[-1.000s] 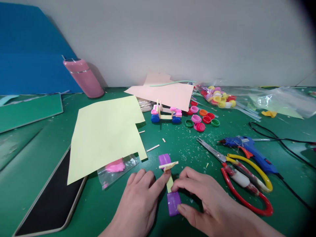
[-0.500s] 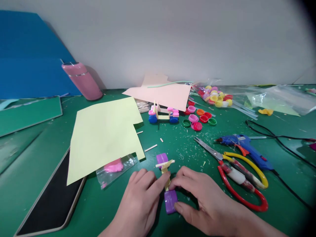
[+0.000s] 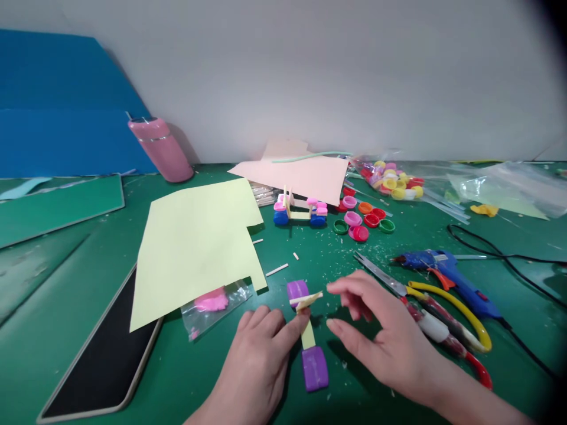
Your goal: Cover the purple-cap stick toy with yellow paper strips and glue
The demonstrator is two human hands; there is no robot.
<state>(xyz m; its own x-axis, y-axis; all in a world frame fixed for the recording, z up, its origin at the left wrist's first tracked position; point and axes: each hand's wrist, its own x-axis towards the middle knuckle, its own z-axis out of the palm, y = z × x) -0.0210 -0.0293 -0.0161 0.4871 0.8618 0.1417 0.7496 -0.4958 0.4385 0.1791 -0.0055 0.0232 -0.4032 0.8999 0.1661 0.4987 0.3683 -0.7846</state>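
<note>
A small craft piece lies in front of me: a pale yellow strip (image 3: 308,336) joins an upper purple block (image 3: 297,290) and a lower purple block (image 3: 315,369). A short cream stick (image 3: 315,297) crosses the strip near the upper block. My left hand (image 3: 259,360) is closed at the piece's left side, its index finger on the strip just below the stick; the thumb is hidden. To the right, my right hand (image 3: 390,348) hovers open with thumb and fingers apart, holding nothing. Beyond stands a toy car (image 3: 300,213) with blue wheels and pink parts.
Scissors (image 3: 419,289) and a blue glue gun (image 3: 460,280) with a black cord lie at right. Yellow paper (image 3: 195,254) covers part of a phone (image 3: 101,360) and a plastic bag (image 3: 215,310). Bottle caps (image 3: 371,220) and a pink bottle (image 3: 163,150) are farther back.
My right hand has let go of the craft piece, moved right and opened. The stick's right end now points more upward. My left hand stays on the strip; the view has shifted slightly.
</note>
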